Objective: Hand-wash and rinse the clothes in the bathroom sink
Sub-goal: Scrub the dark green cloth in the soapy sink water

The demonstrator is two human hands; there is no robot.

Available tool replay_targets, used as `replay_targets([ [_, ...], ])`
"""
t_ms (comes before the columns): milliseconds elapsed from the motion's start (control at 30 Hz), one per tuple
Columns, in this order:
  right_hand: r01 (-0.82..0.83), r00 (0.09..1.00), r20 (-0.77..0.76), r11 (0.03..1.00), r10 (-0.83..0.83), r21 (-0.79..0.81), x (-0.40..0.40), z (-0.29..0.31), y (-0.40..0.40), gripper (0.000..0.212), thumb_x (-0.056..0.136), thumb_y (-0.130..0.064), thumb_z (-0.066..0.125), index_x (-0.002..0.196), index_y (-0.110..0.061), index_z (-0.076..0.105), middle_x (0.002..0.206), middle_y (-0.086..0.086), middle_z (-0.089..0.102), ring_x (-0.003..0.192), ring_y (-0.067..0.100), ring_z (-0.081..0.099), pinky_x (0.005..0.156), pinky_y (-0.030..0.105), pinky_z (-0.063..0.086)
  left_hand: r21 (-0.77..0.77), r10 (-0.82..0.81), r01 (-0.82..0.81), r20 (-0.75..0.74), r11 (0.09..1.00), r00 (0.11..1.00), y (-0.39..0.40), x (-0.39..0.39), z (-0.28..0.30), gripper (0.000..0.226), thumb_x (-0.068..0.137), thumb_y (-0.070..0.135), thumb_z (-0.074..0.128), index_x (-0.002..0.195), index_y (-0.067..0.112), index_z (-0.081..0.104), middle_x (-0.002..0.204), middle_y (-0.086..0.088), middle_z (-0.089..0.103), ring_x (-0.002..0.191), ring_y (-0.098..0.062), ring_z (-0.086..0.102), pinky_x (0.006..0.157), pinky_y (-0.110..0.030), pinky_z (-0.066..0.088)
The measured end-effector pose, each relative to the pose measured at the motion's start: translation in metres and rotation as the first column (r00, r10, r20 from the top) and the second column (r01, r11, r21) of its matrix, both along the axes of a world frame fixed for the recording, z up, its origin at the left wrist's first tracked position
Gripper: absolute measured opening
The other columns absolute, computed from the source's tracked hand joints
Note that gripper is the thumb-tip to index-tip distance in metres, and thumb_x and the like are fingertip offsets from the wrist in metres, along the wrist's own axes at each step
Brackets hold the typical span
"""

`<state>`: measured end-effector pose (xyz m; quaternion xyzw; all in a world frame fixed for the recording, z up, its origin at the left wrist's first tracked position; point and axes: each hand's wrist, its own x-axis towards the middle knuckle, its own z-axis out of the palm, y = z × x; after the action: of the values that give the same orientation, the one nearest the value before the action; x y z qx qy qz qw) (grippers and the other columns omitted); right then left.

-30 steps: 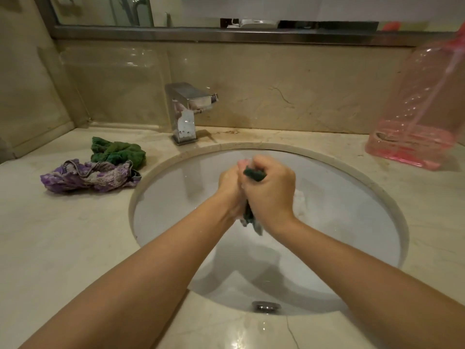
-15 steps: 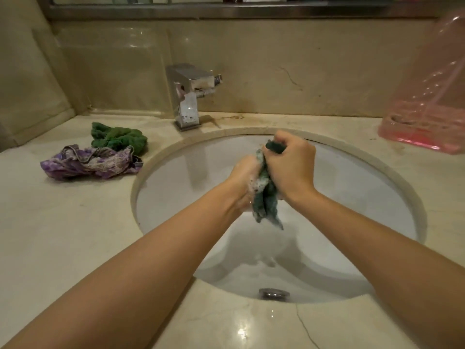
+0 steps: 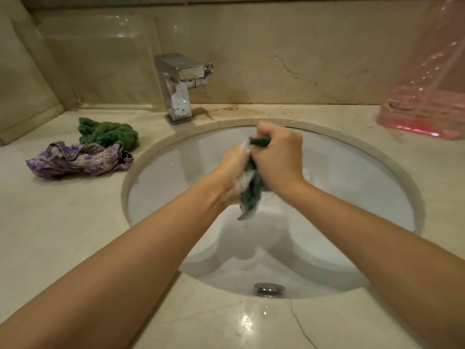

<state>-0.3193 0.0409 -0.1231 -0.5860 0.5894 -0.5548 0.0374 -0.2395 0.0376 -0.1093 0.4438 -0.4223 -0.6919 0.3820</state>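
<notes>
Two hands held one dark green cloth (image 3: 251, 190) above the sink (image 3: 392, 157), over the middle of the basin. White suds clung to the cloth, and its lower end hung loose toward the bottom of the sink. The right hand (image 3: 279, 159) was clenched round the upper part of the cloth, with a dark green end poking out past its fingers (image 3: 264, 128). The left hand (image 3: 232, 167) pressed against the cloth from the other side and gripped it; its fingers were hidden behind the cloth and foam, so how they curled could not be seen. A metal drain plug (image 3: 269, 288) sat at the near edge of the sink. Behind the sink, to its left, a square chrome tap (image 3: 180, 89) stood on the bench (image 3: 63, 222). Left of the sink, a crumpled green garment (image 3: 108, 133) and a purple patterned garment (image 3: 78, 159) lay touching each other on the bench. Right of the sink, at the back, stood a pink translucent plastic bottle (image 3: 427, 91).
</notes>
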Motion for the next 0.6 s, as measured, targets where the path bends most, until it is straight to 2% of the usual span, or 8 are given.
replay_targets([
  [67,0.149,0.985,0.062,0.974,-0.161,0.171,-0.021,0.001,-0.006,0.045,0.082,-0.006,0.060,0.053,-0.027,0.033,0.055,-0.012,0.039,0.068,0.018,0.044,0.056,0.028,0.028,-0.008,-0.070,0.070,0.031,0.997,0.997,0.006,-0.008,0.004,0.031,0.100,0.009,0.042,0.072,0.005,0.054,0.054,-0.008,0.057,0.046,-0.016,0.058,0.043,-0.022,0.052],
  [100,0.184,0.981,0.037,0.970,-0.193,0.161,-0.022,0.000,-0.004,0.044,0.082,-0.006,0.060,0.053,-0.025,0.033,0.054,-0.010,0.038,0.066,0.018,0.042,0.055,0.030,0.027,-0.024,-0.089,0.090,0.050,0.996,0.995,0.005,-0.010,0.005,0.033,0.100,0.009,0.041,0.070,0.006,0.053,0.052,-0.007,0.057,0.044,-0.015,0.057,0.041,-0.022,0.051],
  [167,0.129,0.992,-0.011,0.992,-0.128,0.016,-0.003,-0.001,0.007,0.046,0.079,-0.002,0.061,0.053,-0.024,0.029,0.051,-0.009,0.033,0.058,0.018,0.036,0.051,0.032,0.026,-0.034,-0.041,0.043,0.052,0.999,0.998,-0.003,-0.007,0.002,0.037,0.103,0.014,0.035,0.069,0.012,0.048,0.055,-0.003,0.054,0.044,-0.011,0.053,0.035,-0.017,0.044],
  [233,0.002,0.999,-0.047,0.997,-0.005,-0.073,0.014,-0.004,0.015,0.044,0.075,0.001,0.061,0.055,-0.024,0.030,0.050,-0.008,0.032,0.055,0.020,0.037,0.050,0.034,0.030,-0.052,0.009,-0.006,0.061,0.999,0.998,-0.012,0.001,0.000,0.035,0.105,0.019,0.031,0.073,0.017,0.045,0.067,0.000,0.050,0.057,-0.011,0.050,0.035,-0.016,0.044],
  [333,0.062,0.998,-0.033,0.995,-0.060,0.078,-0.002,-0.008,-0.003,0.042,0.081,-0.005,0.061,0.054,-0.022,0.033,0.053,-0.005,0.039,0.061,0.024,0.044,0.055,0.035,0.034,0.002,-0.042,0.042,0.055,0.999,0.998,-0.009,0.005,0.002,0.031,0.103,0.023,0.041,0.078,0.010,0.054,0.060,-0.007,0.058,0.049,-0.018,0.059,0.039,-0.023,0.047],
  [433,0.151,0.923,0.276,0.914,-0.267,0.377,-0.027,-0.014,-0.017,0.032,0.090,-0.012,0.057,0.060,-0.020,0.048,0.064,-0.002,0.052,0.071,0.023,0.052,0.057,0.030,0.037,-0.119,-0.041,0.068,0.215,0.991,0.976,-0.005,-0.011,0.001,0.035,0.105,0.030,0.040,0.091,0.004,0.060,0.067,-0.012,0.061,0.049,-0.018,0.063,0.043,-0.024,0.048],
  [533,0.149,0.802,0.459,0.872,-0.383,0.467,-0.047,-0.018,-0.017,0.014,0.092,-0.010,0.053,0.079,-0.014,0.053,0.076,0.002,0.056,0.078,0.023,0.053,0.070,0.033,0.046,-0.328,0.065,0.084,0.419,0.941,0.906,-0.016,-0.017,-0.005,0.044,0.105,0.037,0.034,0.076,0.012,0.055,0.073,-0.009,0.058,0.074,-0.025,0.058,0.069,-0.030,0.046],
  [600,0.085,0.674,0.631,0.889,-0.384,0.450,-0.062,-0.016,-0.015,0.005,0.092,-0.013,0.056,0.091,-0.014,0.052,0.092,0.009,0.060,0.085,0.025,0.055,0.079,0.035,0.048,-0.433,0.113,0.167,0.549,0.886,0.828,-0.030,-0.008,-0.010,0.047,0.106,0.039,0.030,0.076,0.016,0.058,0.083,-0.008,0.062,0.083,-0.024,0.059,0.079,-0.032,0.047],
])
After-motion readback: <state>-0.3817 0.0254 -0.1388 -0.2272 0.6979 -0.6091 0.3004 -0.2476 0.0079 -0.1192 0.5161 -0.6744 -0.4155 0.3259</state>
